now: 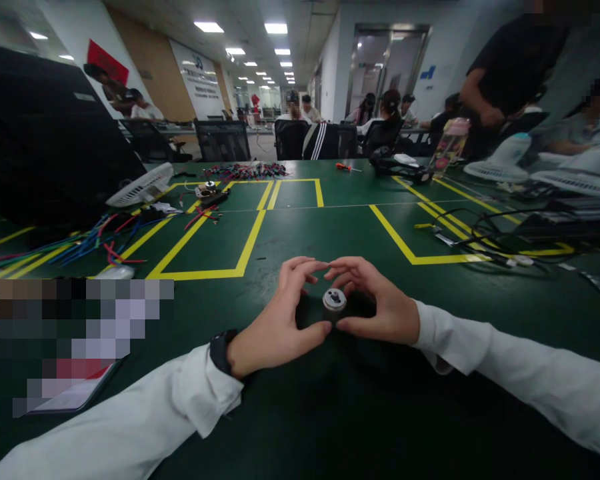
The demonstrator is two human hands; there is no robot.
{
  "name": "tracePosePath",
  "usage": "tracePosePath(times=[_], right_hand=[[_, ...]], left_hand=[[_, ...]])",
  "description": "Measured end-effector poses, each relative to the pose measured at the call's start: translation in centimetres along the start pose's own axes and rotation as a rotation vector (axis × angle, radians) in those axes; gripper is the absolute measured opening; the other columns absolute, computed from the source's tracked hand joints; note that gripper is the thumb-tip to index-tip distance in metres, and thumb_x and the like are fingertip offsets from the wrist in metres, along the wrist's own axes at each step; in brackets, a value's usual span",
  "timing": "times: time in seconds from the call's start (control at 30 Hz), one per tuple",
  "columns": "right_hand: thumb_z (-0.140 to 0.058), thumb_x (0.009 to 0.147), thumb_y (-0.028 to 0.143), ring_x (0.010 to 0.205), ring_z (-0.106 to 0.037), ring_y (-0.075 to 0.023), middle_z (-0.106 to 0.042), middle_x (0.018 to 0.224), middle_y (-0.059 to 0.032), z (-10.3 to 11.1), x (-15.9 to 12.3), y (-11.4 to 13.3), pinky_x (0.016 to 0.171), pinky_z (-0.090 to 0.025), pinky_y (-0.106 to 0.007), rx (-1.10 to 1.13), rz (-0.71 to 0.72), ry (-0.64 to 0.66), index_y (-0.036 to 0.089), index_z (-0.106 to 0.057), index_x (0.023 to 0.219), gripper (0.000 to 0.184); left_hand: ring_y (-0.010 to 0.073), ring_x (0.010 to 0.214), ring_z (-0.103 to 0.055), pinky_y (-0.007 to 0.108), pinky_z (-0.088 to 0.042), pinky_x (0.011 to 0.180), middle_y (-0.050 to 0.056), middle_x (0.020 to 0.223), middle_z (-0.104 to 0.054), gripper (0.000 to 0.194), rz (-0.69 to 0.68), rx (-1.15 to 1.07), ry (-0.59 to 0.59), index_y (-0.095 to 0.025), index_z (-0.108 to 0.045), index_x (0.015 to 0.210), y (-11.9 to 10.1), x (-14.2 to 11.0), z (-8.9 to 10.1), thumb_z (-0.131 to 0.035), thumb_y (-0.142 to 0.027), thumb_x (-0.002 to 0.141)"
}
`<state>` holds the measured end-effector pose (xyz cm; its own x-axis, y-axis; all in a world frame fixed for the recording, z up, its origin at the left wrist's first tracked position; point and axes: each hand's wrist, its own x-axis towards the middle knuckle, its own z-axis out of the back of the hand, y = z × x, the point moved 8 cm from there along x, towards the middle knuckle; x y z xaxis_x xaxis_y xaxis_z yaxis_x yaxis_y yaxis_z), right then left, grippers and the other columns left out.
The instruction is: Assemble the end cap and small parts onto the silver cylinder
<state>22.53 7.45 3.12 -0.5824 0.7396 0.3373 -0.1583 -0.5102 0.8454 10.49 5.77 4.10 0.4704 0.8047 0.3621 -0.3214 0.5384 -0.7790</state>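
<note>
A small upright cylinder (335, 301), dark at the side with a silver top and a dark stub in its centre, stands on the green tabletop. It looks like a small electric motor. From its left, my left hand (293, 310) curves around it, thumb and fingers apart. My right hand (377, 300) mirrors this on the right side. Both thumb tips lie close to its near side, and the fingertips of the two hands nearly meet beyond it. Neither hand visibly grips it; whether a fingertip brushes it I cannot tell.
Yellow tape (200, 274) marks out areas on the table. Coloured wires (95, 237) and a white fan (145, 185) are at left, a screwdriver (344, 167) at the far edge. Black cables (485, 243) lie at right. A partly blurred tablet-like device (87, 393) is beside my left sleeve. People sit beyond.
</note>
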Motion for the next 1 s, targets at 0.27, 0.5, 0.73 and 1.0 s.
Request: tracePosePath(times=[0.27,0.5,0.73,1.0], right_hand=[[-0.061,0.078,0.034,0.081,-0.052,-0.011,-0.056,0.091,-0.0036,0.7,0.8,2.5,0.073,-0.045,-0.028,-0.304,0.035,-0.042,0.019,-0.064,0.088,0.018],[-0.067,0.071,0.024,0.085,-0.055,-0.0115,-0.057,0.101,-0.0047,0.8,0.4,1.2,0.075,-0.047,-0.028,-0.08,-0.051,0.023,0.019,-0.046,0.116,0.05],[-0.072,0.064,0.027,0.087,-0.056,-0.0131,-0.059,0.099,-0.0033,-0.6,-0.1,-1.3,0.075,-0.045,-0.028,-0.116,-0.12,0.058,0.018,-0.047,0.106,0.05],[-0.07,0.067,0.026,0.083,-0.056,-0.0128,-0.06,0.094,-0.0022,-0.6,0.0,-0.7,0.073,-0.045,-0.027,-0.215,-0.106,0.065,0.018,-0.054,0.102,0.04]], left_hand=[[0.0227,0.103,-0.047,0.042,-0.043,0.09,0.008,0.119,-0.041,0.063,0.023,0.03,0.042,-0.025,-0.039,0.121,0.1,0.1,-1.1,-0.071,-0.021,0.067],[0.0226,0.105,-0.048,0.041,-0.042,0.093,0.009,0.122,-0.042,0.057,-0.041,0.022,-0.033,-0.027,-0.04,0.125,-0.7,0.1,0.0,-0.066,-0.024,0.074],[0.02,0.106,-0.049,0.037,-0.041,0.093,0.005,0.108,-0.052,0.013,-0.036,0.102,-0.041,-0.022,-0.062,0.093,-1.3,1.3,0.5,-0.052,-0.026,0.086],[0.0186,0.093,-0.054,0.035,-0.044,0.084,0.004,0.095,-0.057,0.015,-0.015,0.07,-0.198,-0.022,-0.064,0.093,0.1,1.6,3.7,-0.053,-0.03,0.086]])
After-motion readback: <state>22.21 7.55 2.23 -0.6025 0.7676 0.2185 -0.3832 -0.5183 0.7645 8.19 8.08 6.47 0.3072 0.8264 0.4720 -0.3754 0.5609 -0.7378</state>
